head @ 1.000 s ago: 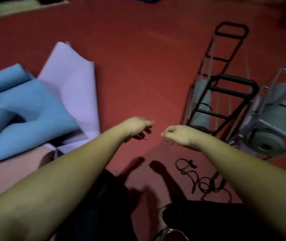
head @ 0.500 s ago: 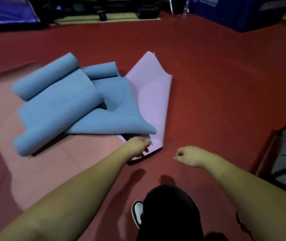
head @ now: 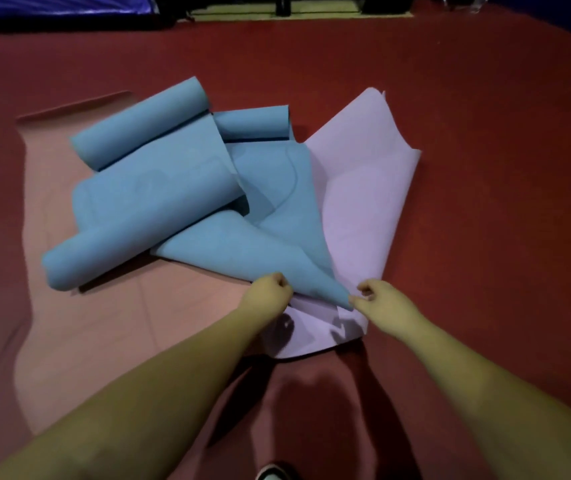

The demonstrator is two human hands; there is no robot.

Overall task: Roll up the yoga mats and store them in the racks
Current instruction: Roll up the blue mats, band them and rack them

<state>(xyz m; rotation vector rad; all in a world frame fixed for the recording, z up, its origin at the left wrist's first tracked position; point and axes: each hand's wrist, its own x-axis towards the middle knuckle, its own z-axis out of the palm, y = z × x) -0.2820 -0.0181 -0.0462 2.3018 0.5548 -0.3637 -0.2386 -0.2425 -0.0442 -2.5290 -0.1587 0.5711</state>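
A crumpled blue yoga mat (head: 180, 202), partly curled at its far end, lies in a heap on the floor. A lilac mat (head: 367, 202) lies folded under its right side, and a pink mat (head: 104, 327) is spread flat beneath on the left. My left hand (head: 270, 289) grips the near edge of the blue mat with curled fingers. My right hand (head: 377, 303) pinches the pointed near corner of the blue mat, over the lilac one. The racks are out of view.
Red carpet (head: 485, 168) surrounds the mats. Dark blue padding (head: 52, 8) and equipment line the far wall. The tip of my shoe (head: 273, 472) shows at the bottom edge.
The view swung left from the racks to the mats and came closer. Both hands reached forward and took hold of the blue mat's near edge.
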